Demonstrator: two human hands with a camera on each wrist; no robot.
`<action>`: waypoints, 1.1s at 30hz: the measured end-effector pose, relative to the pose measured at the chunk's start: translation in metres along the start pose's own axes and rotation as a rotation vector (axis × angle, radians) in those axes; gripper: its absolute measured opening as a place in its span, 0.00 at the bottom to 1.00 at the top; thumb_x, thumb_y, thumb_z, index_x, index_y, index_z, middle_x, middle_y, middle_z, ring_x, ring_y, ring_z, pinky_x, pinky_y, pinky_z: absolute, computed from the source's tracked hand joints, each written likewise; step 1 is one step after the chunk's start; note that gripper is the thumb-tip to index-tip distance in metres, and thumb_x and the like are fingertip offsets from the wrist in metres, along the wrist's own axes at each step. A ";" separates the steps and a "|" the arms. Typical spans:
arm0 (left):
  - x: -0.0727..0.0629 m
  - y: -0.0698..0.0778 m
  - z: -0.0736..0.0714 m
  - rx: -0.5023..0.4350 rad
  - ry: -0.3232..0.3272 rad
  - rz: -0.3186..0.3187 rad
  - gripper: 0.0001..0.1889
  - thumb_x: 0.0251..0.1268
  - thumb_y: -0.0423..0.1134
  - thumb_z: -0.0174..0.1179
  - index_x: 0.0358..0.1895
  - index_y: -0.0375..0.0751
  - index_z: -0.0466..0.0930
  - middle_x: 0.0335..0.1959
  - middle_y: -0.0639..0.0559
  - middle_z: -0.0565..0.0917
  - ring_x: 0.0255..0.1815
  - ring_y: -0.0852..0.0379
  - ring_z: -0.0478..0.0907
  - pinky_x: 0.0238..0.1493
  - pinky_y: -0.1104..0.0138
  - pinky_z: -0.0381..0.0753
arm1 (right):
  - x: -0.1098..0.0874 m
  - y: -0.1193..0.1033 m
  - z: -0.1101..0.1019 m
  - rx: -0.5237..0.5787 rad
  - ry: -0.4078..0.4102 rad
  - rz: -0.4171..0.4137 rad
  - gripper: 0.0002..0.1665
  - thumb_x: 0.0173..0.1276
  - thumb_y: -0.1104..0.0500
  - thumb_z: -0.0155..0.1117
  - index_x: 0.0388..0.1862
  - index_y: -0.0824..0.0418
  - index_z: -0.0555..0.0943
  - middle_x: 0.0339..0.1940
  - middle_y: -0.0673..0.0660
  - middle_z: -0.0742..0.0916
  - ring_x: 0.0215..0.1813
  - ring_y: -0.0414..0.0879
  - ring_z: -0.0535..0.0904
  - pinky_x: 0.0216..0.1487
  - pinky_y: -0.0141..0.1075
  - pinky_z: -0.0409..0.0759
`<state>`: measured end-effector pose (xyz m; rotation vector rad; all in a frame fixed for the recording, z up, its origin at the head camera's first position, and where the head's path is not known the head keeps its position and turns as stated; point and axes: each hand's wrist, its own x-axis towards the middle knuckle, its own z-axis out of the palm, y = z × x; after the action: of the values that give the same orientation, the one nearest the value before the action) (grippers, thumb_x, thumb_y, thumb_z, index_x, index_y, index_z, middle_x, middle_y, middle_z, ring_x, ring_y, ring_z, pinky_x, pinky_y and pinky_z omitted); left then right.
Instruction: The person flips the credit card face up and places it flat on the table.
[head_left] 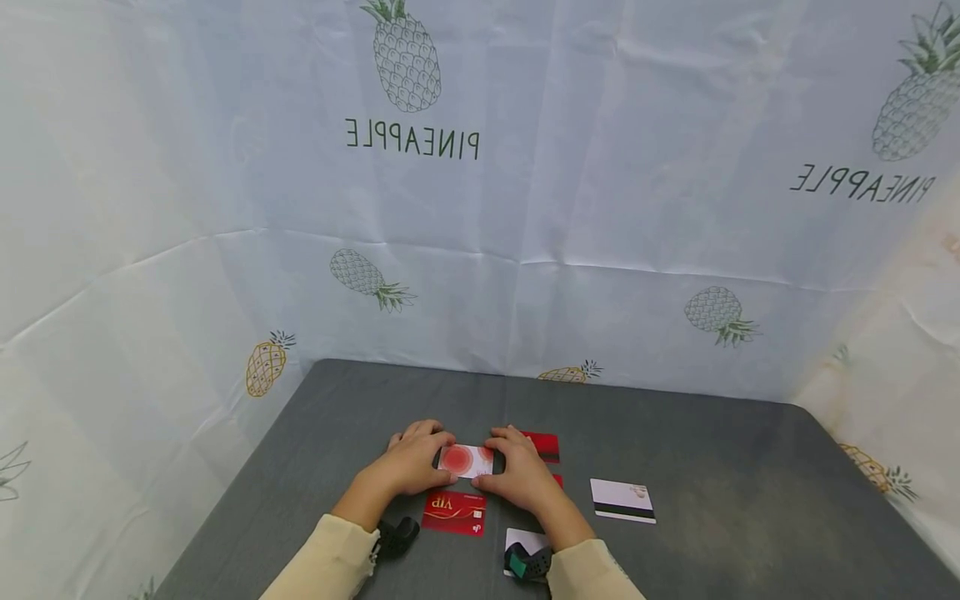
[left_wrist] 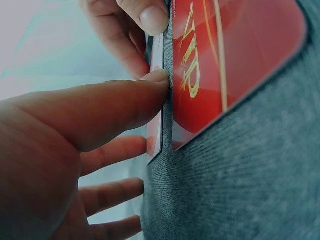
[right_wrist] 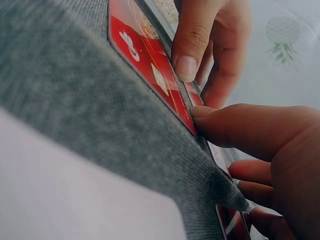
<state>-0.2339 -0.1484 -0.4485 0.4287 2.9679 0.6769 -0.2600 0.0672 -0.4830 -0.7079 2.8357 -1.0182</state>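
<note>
A white card with red circles [head_left: 467, 461] lies flat on the dark grey table between both hands. At its left end my left hand [head_left: 415, 460] pinches it, thumb at the near edge and fingers along the far one. My right hand [head_left: 519, 469] grips the other end the same way. Just nearer than this card is a red VIP card [head_left: 453, 512] with gold lettering, close under both thumbs in the left wrist view. Two red cards, one with a dark stripe [head_left: 551, 454], are partly hidden behind my right hand.
To the right lies a white card with a black stripe [head_left: 622, 500]. Another white card [head_left: 527, 538] is partly covered by the right wrist camera [head_left: 527, 563]. A pineapple-print cloth [head_left: 525, 208] hangs behind the grey table [head_left: 720, 467] and on both sides.
</note>
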 end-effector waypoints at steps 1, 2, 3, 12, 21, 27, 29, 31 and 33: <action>0.000 0.000 -0.001 -0.001 0.002 0.001 0.28 0.54 0.51 0.72 0.57 0.45 0.80 0.64 0.41 0.72 0.69 0.39 0.64 0.64 0.32 0.58 | 0.000 0.000 0.000 -0.001 0.002 -0.003 0.38 0.53 0.45 0.76 0.60 0.62 0.79 0.69 0.61 0.75 0.77 0.62 0.59 0.74 0.61 0.54; 0.000 0.000 -0.001 -0.001 0.003 0.002 0.28 0.54 0.51 0.72 0.57 0.45 0.80 0.64 0.41 0.72 0.69 0.39 0.64 0.64 0.32 0.58 | 0.000 -0.001 0.000 -0.001 0.002 -0.004 0.38 0.53 0.45 0.76 0.60 0.62 0.79 0.69 0.61 0.75 0.77 0.62 0.59 0.74 0.61 0.54; -0.001 0.000 -0.002 -0.001 0.004 0.002 0.28 0.54 0.51 0.72 0.57 0.45 0.80 0.64 0.41 0.72 0.69 0.39 0.64 0.64 0.32 0.57 | 0.001 -0.002 -0.001 -0.003 0.004 -0.008 0.38 0.53 0.45 0.76 0.60 0.63 0.79 0.69 0.61 0.75 0.76 0.63 0.59 0.74 0.61 0.54; -0.003 0.000 -0.001 -0.003 0.015 0.006 0.27 0.55 0.51 0.71 0.57 0.45 0.80 0.64 0.41 0.72 0.69 0.39 0.64 0.64 0.32 0.58 | -0.002 -0.008 -0.007 0.023 -0.017 -0.012 0.38 0.54 0.46 0.75 0.61 0.63 0.78 0.69 0.62 0.75 0.77 0.64 0.57 0.74 0.62 0.52; -0.002 -0.003 0.002 -0.012 0.020 0.006 0.28 0.54 0.51 0.72 0.58 0.45 0.79 0.65 0.41 0.72 0.68 0.39 0.64 0.64 0.32 0.57 | -0.020 -0.013 -0.031 0.103 -0.030 -0.006 0.36 0.59 0.48 0.73 0.64 0.62 0.77 0.70 0.60 0.75 0.74 0.61 0.64 0.68 0.61 0.65; 0.001 -0.005 0.005 -0.009 0.015 -0.004 0.29 0.54 0.51 0.72 0.59 0.47 0.79 0.66 0.42 0.71 0.69 0.40 0.63 0.64 0.33 0.57 | -0.057 0.004 -0.053 0.090 -0.021 0.001 0.33 0.58 0.46 0.74 0.60 0.57 0.80 0.60 0.54 0.81 0.63 0.54 0.74 0.61 0.57 0.74; 0.002 -0.006 0.006 -0.010 0.005 -0.004 0.29 0.54 0.52 0.72 0.60 0.47 0.79 0.66 0.42 0.71 0.70 0.40 0.62 0.64 0.33 0.57 | -0.072 0.010 -0.061 0.088 -0.024 0.031 0.32 0.57 0.44 0.74 0.59 0.55 0.81 0.53 0.51 0.82 0.56 0.50 0.76 0.55 0.50 0.77; 0.003 -0.007 0.005 -0.004 0.000 -0.005 0.29 0.54 0.52 0.71 0.60 0.48 0.78 0.67 0.42 0.70 0.70 0.40 0.62 0.65 0.33 0.57 | -0.084 0.015 -0.067 0.079 -0.043 0.052 0.33 0.56 0.43 0.75 0.58 0.55 0.81 0.48 0.50 0.82 0.49 0.46 0.76 0.48 0.41 0.78; 0.005 -0.008 0.001 0.002 -0.003 -0.009 0.29 0.55 0.52 0.71 0.61 0.48 0.78 0.67 0.42 0.70 0.70 0.40 0.62 0.65 0.33 0.56 | -0.093 0.018 -0.071 0.068 -0.062 0.050 0.32 0.56 0.43 0.75 0.57 0.56 0.82 0.44 0.50 0.82 0.42 0.42 0.74 0.41 0.35 0.75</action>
<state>-0.2410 -0.1531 -0.4527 0.4162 2.9661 0.6722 -0.1985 0.1622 -0.4484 -0.6469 2.7370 -1.0605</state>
